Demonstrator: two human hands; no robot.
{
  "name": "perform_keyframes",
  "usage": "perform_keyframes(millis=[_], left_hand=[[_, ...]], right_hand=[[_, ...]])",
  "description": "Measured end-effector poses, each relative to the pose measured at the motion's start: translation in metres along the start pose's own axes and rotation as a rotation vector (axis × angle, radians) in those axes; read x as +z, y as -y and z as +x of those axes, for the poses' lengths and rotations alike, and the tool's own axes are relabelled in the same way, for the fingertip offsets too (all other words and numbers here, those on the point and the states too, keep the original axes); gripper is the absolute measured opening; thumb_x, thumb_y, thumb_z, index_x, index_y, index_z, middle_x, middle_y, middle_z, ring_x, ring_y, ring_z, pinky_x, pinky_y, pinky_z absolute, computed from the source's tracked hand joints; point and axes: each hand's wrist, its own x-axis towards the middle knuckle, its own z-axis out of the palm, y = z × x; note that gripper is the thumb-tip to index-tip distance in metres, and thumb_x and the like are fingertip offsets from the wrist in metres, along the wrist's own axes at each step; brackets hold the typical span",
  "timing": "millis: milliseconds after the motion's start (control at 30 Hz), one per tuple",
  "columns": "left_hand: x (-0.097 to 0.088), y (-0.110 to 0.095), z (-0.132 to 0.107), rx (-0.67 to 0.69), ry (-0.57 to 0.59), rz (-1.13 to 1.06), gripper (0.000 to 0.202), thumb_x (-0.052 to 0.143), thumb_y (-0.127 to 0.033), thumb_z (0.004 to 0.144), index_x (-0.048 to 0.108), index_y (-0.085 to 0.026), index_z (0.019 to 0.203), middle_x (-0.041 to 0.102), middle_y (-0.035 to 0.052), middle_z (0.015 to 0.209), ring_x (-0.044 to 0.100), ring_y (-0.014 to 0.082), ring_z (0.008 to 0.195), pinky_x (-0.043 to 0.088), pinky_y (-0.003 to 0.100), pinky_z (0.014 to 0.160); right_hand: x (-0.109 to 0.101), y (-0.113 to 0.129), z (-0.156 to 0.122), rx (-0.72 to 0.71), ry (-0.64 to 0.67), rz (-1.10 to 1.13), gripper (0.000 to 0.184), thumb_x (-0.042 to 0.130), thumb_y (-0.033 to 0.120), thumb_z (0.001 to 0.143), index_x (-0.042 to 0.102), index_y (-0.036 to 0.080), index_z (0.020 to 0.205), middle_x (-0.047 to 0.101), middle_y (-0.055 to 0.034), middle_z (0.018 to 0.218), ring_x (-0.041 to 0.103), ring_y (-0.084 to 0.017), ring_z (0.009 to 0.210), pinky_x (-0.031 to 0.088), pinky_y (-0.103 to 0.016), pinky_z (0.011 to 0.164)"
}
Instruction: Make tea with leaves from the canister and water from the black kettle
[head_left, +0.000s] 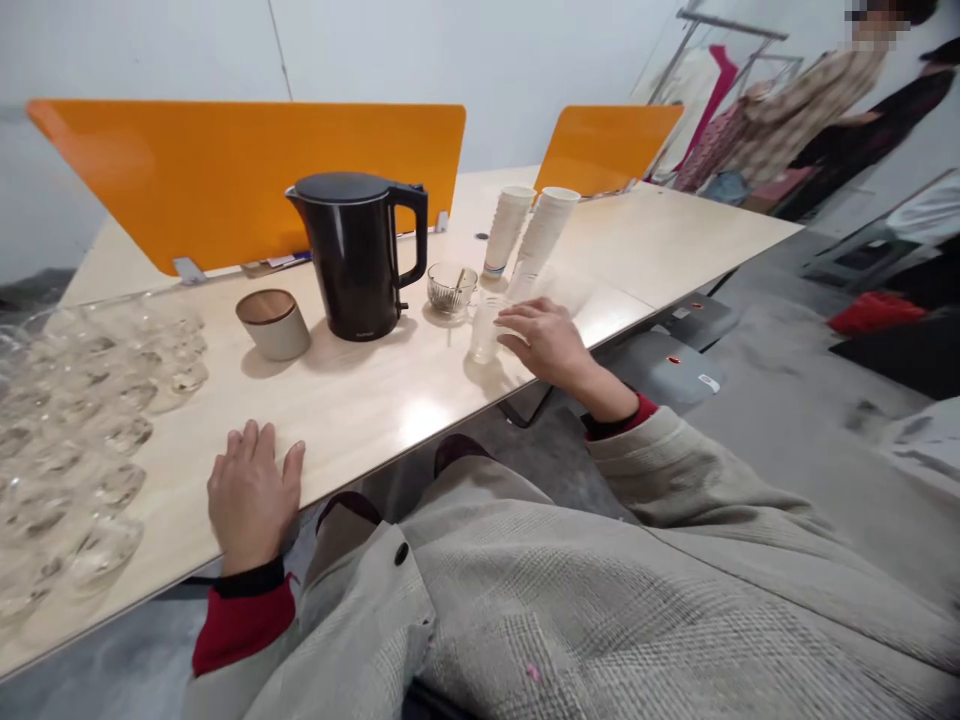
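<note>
My right hand is wrapped round a clear plastic cup that stands on the light wooden table. My left hand lies flat near the table's front edge, fingers spread, holding nothing. Behind the cup are a small glass bowl with a spoon in it, a black electric kettle and a round grey jar with a wooden lid. Two tilted stacks of white paper cups stand just beyond my right hand.
Several rows of clear glass cups cover the table's left part. Orange divider panels stand along the back. At the far right a person stands by a clothes rack. Grey floor lies to the right of the table.
</note>
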Motion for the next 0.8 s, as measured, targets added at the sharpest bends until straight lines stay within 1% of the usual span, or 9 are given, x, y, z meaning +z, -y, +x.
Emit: perform_keyframes(millis=[100,167,233,367,467,567,667,733,800], left_hand=[[0.0,0.002,0.0,0.003,0.004,0.015,0.071,0.027,-0.054,0.109,0.064,-0.005,0.146,0.056,0.0284,0.163,0.046,0.0452,0.158,0.04,0.063,0.126],[0.001,0.003,0.001,-0.005,0.003,0.02,0.071,0.027,-0.055,0.109,0.063,-0.007,0.147,0.055,0.0271,0.164,0.046,0.0444,0.158,0.04,0.062,0.127],[0.001,0.004,0.0,-0.011,0.002,0.015,0.07,0.028,-0.055,0.108,0.063,-0.008,0.147,0.055,0.0262,0.164,0.045,0.0436,0.159,0.039,0.061,0.128],[0.001,0.004,-0.001,-0.003,-0.017,-0.011,0.066,0.033,-0.054,0.109,0.063,-0.011,0.147,0.056,0.0258,0.164,0.046,0.0439,0.159,0.04,0.064,0.127],[0.001,0.003,-0.002,0.007,-0.022,-0.03,0.065,0.034,-0.053,0.109,0.064,-0.009,0.147,0.057,0.0277,0.162,0.046,0.0458,0.158,0.041,0.067,0.126],[0.001,0.002,-0.002,0.002,-0.031,-0.05,0.064,0.036,-0.053,0.109,0.064,-0.01,0.148,0.057,0.0277,0.163,0.045,0.046,0.159,0.041,0.068,0.126],[0.002,0.003,-0.001,-0.005,-0.031,-0.057,0.066,0.035,-0.053,0.109,0.064,-0.008,0.148,0.055,0.0286,0.163,0.045,0.0465,0.159,0.04,0.068,0.127],[0.003,0.003,-0.001,-0.004,-0.022,-0.054,0.067,0.034,-0.053,0.109,0.064,-0.007,0.148,0.055,0.0285,0.164,0.044,0.0461,0.16,0.039,0.067,0.128],[0.004,0.003,-0.002,-0.006,-0.021,-0.049,0.067,0.033,-0.053,0.109,0.064,-0.007,0.147,0.055,0.0274,0.164,0.044,0.0452,0.16,0.038,0.065,0.128]], right_hand=[[0.005,0.004,0.006,0.028,0.051,-0.027,0.027,0.059,0.021,0.104,0.086,0.02,0.105,0.085,-0.0131,0.115,0.071,-0.032,0.112,0.049,-0.049,0.103],[0.005,0.005,0.008,0.047,0.052,-0.045,0.027,0.06,0.02,0.103,0.087,0.02,0.099,0.086,-0.0127,0.107,0.072,-0.032,0.106,0.049,-0.048,0.101],[0.005,0.005,0.009,0.056,0.043,-0.043,0.025,0.063,0.018,0.101,0.087,0.02,0.097,0.086,-0.0124,0.103,0.072,-0.031,0.105,0.048,-0.047,0.1],[0.008,0.004,0.009,0.091,-0.027,0.016,0.02,0.068,0.017,0.097,0.087,0.021,0.091,0.086,-0.0112,0.099,0.072,-0.031,0.105,0.05,-0.047,0.098],[0.012,0.001,0.009,0.092,-0.104,0.074,0.017,0.072,0.016,0.092,0.085,0.024,0.085,0.085,-0.0086,0.094,0.072,-0.031,0.101,0.052,-0.047,0.096],[0.012,-0.004,0.01,0.08,-0.175,0.105,0.018,0.07,0.018,0.093,0.084,0.026,0.084,0.085,-0.0066,0.092,0.072,-0.03,0.098,0.053,-0.049,0.094],[0.003,-0.007,0.011,0.058,-0.228,0.097,0.021,0.066,0.023,0.096,0.084,0.027,0.085,0.085,-0.0055,0.094,0.072,-0.03,0.098,0.055,-0.05,0.095],[-0.011,-0.003,0.01,0.041,-0.264,0.09,0.022,0.064,0.027,0.1,0.083,0.027,0.087,0.085,-0.0046,0.095,0.073,-0.03,0.099,0.055,-0.051,0.097],[-0.029,0.009,0.008,0.025,-0.309,0.101,0.023,0.063,0.032,0.103,0.082,0.028,0.091,0.084,-0.0047,0.098,0.073,-0.03,0.103,0.054,-0.053,0.101]])
